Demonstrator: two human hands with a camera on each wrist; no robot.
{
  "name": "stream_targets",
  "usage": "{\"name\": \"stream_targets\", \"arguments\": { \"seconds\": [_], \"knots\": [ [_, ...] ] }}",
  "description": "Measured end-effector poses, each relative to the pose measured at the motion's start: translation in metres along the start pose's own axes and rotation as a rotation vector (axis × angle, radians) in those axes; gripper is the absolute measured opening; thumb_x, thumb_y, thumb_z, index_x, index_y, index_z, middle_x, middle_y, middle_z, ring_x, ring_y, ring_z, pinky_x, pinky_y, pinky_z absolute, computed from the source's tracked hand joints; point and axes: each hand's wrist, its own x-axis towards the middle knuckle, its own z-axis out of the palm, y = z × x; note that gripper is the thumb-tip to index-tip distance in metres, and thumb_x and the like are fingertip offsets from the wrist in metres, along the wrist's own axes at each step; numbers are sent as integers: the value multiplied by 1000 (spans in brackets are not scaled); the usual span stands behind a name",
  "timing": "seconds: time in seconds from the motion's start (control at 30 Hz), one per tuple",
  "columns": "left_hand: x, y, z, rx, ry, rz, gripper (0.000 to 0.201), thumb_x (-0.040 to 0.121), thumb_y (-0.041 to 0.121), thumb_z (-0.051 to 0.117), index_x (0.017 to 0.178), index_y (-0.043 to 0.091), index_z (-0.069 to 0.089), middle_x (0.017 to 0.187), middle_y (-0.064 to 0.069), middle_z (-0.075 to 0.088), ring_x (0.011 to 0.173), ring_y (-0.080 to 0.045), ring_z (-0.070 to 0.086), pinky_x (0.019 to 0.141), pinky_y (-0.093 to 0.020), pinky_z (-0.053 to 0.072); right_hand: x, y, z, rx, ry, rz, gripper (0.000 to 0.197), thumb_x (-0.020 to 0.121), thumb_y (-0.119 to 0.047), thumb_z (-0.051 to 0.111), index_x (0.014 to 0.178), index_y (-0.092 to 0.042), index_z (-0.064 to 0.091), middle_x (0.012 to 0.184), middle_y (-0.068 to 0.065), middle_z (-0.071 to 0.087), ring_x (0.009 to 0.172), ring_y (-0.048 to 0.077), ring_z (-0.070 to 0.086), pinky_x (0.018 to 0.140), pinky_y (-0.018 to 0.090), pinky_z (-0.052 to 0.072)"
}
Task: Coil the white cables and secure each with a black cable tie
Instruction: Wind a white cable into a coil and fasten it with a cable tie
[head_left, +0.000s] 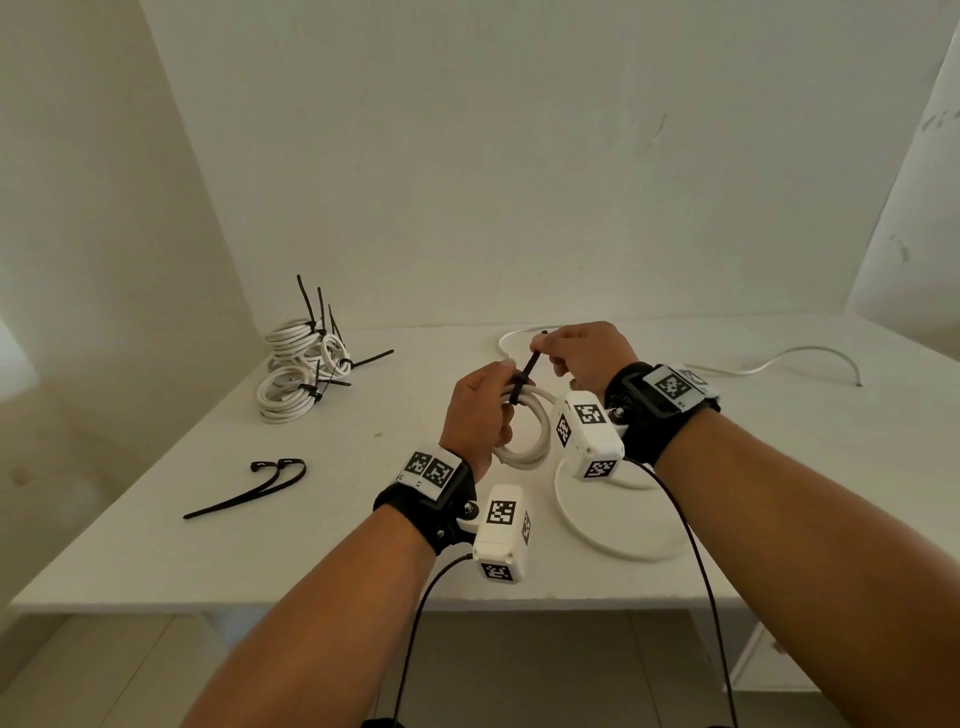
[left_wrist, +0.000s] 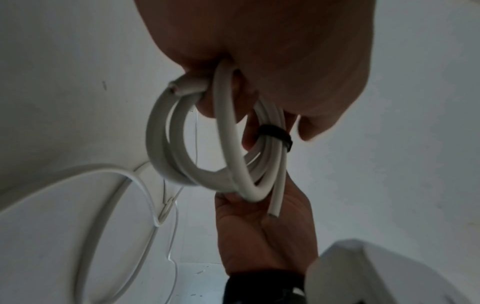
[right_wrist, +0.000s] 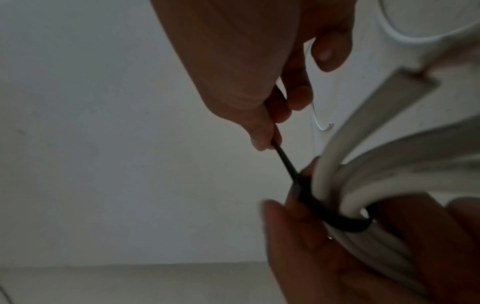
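Note:
My left hand grips a coiled white cable above the table's middle. A black cable tie is wrapped round the coil; the band shows in the left wrist view and the right wrist view. My right hand pinches the tie's free tail between thumb and fingers, stretched up and away from the coil. Both cut ends of the coiled cable stick out, one by my left fingers and one hanging low.
A pile of tied cable coils sits at the back left. Loose black cable ties lie front left. Uncoiled white cable runs along the back right, and another white loop lies under my right wrist. The table edge is near me.

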Motion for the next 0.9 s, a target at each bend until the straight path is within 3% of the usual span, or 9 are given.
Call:
{"name": "stream_targets", "arguments": {
  "seconds": [0.1,0.23,0.33,0.47,0.57,0.63,0.73,0.83,0.9],
  "knots": [
    [1,0,0,9,27,35,35,96,28,58,65,14,61,55,0,36,48,-13,24,43,-24,22,-4,-1,6,93,-36,6,26,88,-36,69,93,-12,75,76,1,66,66,13,58,58,29,44],
    [3,0,-6,25,50,31,28,95,24,61,70,12,67,52,3,41,46,-11,26,43,-22,23,-7,0,9,34,-197,-6,26,90,-37,67,87,-13,76,79,-2,74,65,8,64,56,23,48],
    [-1,-1,-7,40,53,11,27,94,21,61,69,12,65,55,2,43,46,-11,26,42,-21,23,-2,0,14,25,-134,-45,23,91,-30,67,83,-11,76,73,-1,71,60,7,60,54,18,42],
    [-2,0,-16,48,53,-17,29,96,20,59,68,14,61,73,-12,44,48,-12,25,43,-22,22,7,2,29,56,-85,-70,23,89,-28,70,73,-13,76,64,-2,68,56,8,55,56,21,42],
    [-4,-1,-30,103,34,-10,25,97,28,58,76,15,64,80,-14,56,47,-13,32,43,-23,32,9,-2,41,69,-116,-81,23,89,-29,70,75,-11,76,64,-2,68,56,9,56,58,24,45],
    [-3,-1,-43,143,8,-54,23,96,34,59,88,14,67,79,-6,64,49,-13,41,48,-24,39,9,-6,49,68,-109,-105,25,90,-30,69,78,-9,76,65,-1,68,57,9,58,58,24,47],
    [-1,1,-65,49,-17,-167,25,94,35,62,96,10,67,63,0,55,52,-14,52,54,-25,46,10,-10,62,87,-89,-120,25,91,-32,68,81,-11,76,71,0,71,64,12,64,56,24,48],
    [2,2,-86,-22,117,-146,27,92,34,66,93,7,67,57,1,43,45,-13,46,54,-28,44,9,-12,80,29,-238,-41,35,87,-49,67,89,-15,74,80,-3,74,75,14,68,62,28,52],
    [5,2,-98,-28,237,-103,30,90,36,69,88,6,66,54,2,42,41,-11,39,50,-27,41,7,-10,93,-132,-442,-15,57,73,-72,66,93,-19,73,88,-4,76,85,16,71,76,34,57]
  ]
}}
